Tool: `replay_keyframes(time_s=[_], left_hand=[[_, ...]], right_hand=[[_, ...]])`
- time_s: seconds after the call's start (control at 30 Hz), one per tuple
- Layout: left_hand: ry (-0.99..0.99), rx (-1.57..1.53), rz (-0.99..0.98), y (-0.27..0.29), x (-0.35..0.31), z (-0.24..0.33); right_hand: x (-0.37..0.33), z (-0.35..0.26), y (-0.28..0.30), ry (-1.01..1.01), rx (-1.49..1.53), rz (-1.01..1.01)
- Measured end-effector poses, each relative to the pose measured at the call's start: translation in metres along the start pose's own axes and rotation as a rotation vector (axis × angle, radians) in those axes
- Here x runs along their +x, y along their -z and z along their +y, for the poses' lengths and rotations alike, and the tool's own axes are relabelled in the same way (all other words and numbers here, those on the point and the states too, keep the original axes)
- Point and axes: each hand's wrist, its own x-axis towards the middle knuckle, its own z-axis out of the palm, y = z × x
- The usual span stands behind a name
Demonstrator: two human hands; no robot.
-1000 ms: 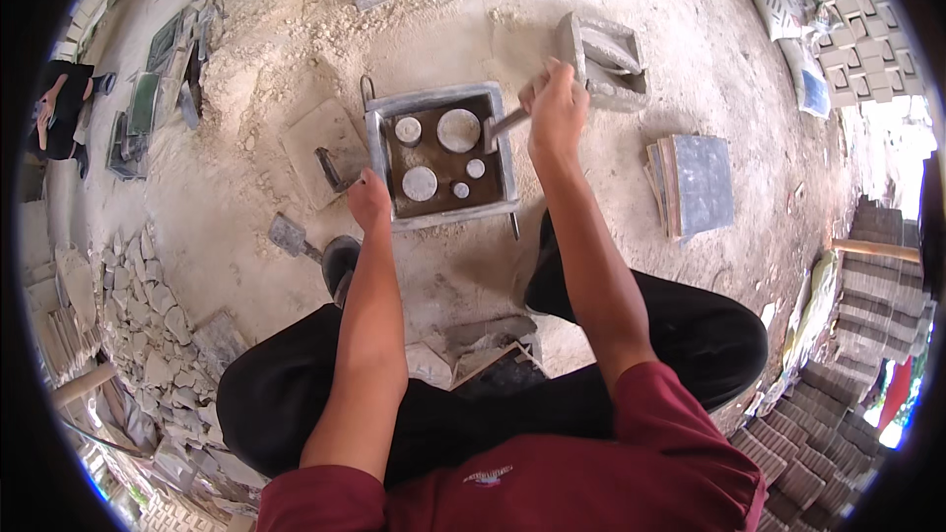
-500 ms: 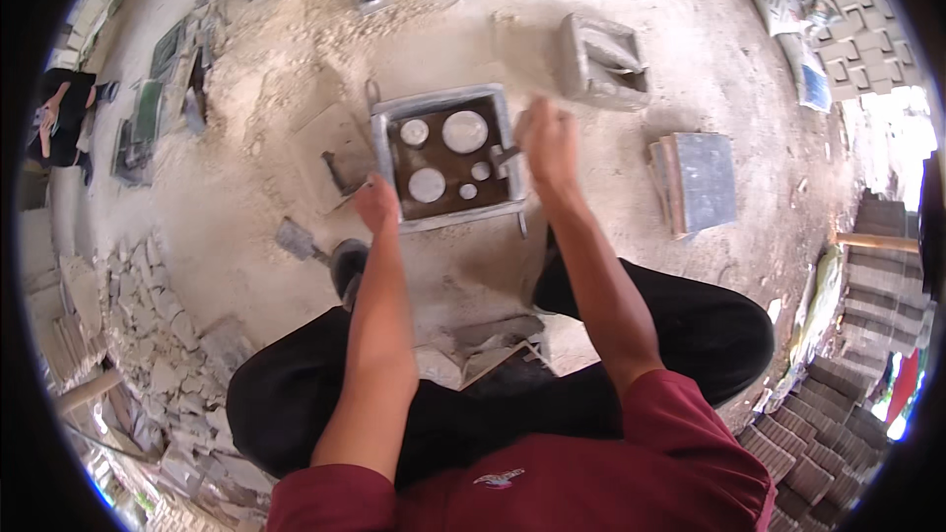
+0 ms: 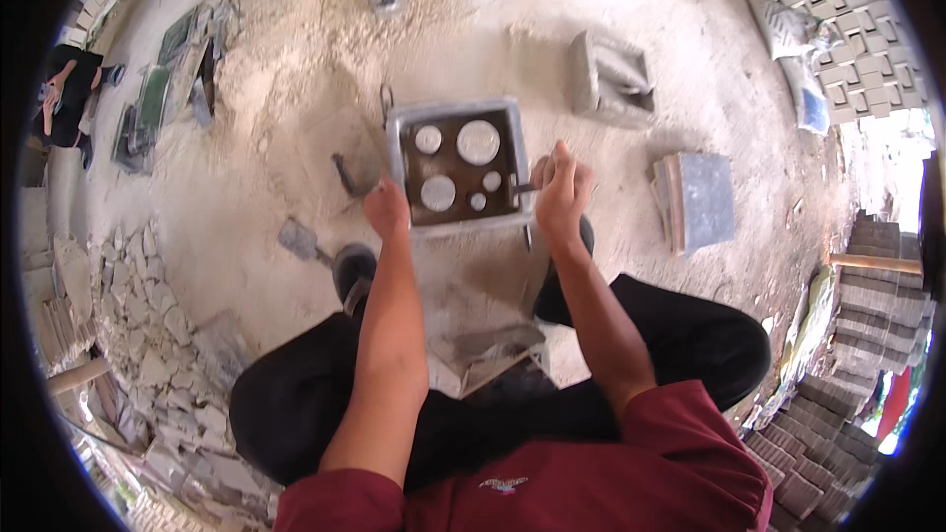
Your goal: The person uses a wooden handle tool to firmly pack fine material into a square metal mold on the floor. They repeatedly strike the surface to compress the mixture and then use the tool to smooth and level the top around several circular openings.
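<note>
A square grey metal mould (image 3: 463, 108) lies on the dusty ground before me, with a brown surface inside and several pale round discs, such as the large disc (image 3: 478, 142). My left hand (image 3: 386, 209) is closed at the mould's lower left side; its fingers are mostly hidden. At the right side, my right hand (image 3: 565, 195) is closed around a small dark scraper-like tool (image 3: 523, 188). The tool reaches over the mould's right rim to its inner edge; most of its handle is hidden in the hand.
A grey open box (image 3: 583, 79) stands beyond to the right, near stacked slabs (image 3: 708, 199). Small trowels (image 3: 296, 234) lie left and at the far sand pile (image 3: 315, 20). Broken stone pieces (image 3: 148, 315) lie at left. Another person (image 3: 74, 94) is at the far left.
My right hand has moved nearer to me along the mould's right side, the small tool with it. My left hand stays at the left side. The whole view has shifted slightly.
</note>
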Motion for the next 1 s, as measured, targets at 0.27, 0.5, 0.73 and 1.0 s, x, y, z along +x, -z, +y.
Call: replay_keyframes(time_s=[0.27,0.5,0.73,1.0], left_hand=[[0.046,-0.021,0.001,0.001,-0.006,-0.001],[0.042,-0.031,-0.011,0.003,-0.009,0.007],[0.003,-0.019,-0.02,-0.002,-0.009,0.014],[0.034,0.001,-0.012,0.001,-0.006,0.0]], right_hand=[[0.01,0.005,-0.001,0.116,-0.042,0.084],[0.044,0.004,-0.007,0.04,-0.046,0.047],[0.068,0.019,-0.017,0.132,-0.208,-0.034],[0.11,0.021,-0.038,0.045,-0.253,-0.051]])
